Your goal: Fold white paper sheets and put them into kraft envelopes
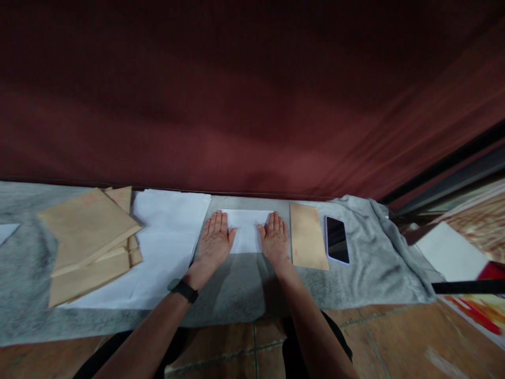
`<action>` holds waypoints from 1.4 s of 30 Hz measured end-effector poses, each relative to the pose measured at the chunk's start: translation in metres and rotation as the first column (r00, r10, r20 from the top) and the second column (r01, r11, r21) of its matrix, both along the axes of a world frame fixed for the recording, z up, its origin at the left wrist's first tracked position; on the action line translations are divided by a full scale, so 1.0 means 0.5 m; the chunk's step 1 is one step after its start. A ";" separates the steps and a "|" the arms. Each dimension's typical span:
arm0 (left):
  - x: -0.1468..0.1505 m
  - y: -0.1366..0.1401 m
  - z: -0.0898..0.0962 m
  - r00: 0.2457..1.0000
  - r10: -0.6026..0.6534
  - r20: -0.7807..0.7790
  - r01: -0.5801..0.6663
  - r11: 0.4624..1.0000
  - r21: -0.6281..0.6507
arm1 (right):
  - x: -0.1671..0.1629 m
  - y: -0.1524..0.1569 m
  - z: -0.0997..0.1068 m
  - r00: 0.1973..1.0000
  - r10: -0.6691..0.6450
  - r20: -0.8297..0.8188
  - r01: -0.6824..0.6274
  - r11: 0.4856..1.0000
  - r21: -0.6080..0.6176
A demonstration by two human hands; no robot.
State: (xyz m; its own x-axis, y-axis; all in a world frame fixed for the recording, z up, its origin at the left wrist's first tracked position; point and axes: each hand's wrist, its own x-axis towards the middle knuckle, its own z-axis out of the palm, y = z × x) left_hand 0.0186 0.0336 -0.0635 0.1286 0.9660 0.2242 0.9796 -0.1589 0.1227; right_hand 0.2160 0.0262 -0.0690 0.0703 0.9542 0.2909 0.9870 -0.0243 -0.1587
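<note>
A white sheet of paper (246, 231), apparently folded, lies flat in front of me on the grey cloth. My left hand (215, 239) rests palm down on its left end, fingers stretched out and pointing away from me. On the right end my right hand (275, 238) lies flat in the same way. Just right of that hand is a brown paper envelope (309, 237). Left of my left hand, large white sheets (169, 231) lie in a stack, and several brown envelopes (89, 231) are piled partly over them.
A phone (336, 239) with a dark screen lies right of the single envelope. The grey cloth (371, 252) covers the narrow surface and bunches up at its right end. A dark red fabric wall (244, 131) rises along the back edge. Brown tiles (221, 350) show below.
</note>
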 end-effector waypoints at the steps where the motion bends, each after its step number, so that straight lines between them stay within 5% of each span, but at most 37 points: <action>1: -0.001 -0.001 0.000 1.000 -0.001 0.000 0.001 1.000 0.004 | 0.002 -0.001 0.000 1.000 -0.002 0.002 0.002 1.000 -0.004; 24: -0.018 -0.037 0.005 1.000 0.013 0.022 -0.013 1.000 0.001 | 0.023 -0.009 -0.010 1.000 0.017 0.011 -0.017 1.000 0.025; 35: 0.053 -0.118 0.006 0.945 -0.320 0.076 0.318 0.948 0.030 | 0.020 -0.013 -0.006 0.999 0.011 0.030 -0.012 0.999 0.031; 42: 0.059 -0.130 -0.008 0.942 -0.326 0.073 0.326 0.945 0.023 | 0.020 -0.019 0.008 1.000 0.025 0.007 -0.025 1.000 -0.008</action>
State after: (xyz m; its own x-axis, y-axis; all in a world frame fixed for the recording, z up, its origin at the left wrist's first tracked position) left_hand 0.0480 -0.0315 -0.0673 0.4186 0.8717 0.2548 0.8621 -0.4696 0.1903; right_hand 0.2261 0.0169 -0.0650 0.0446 0.9577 0.2841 0.9884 -0.0011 -0.1516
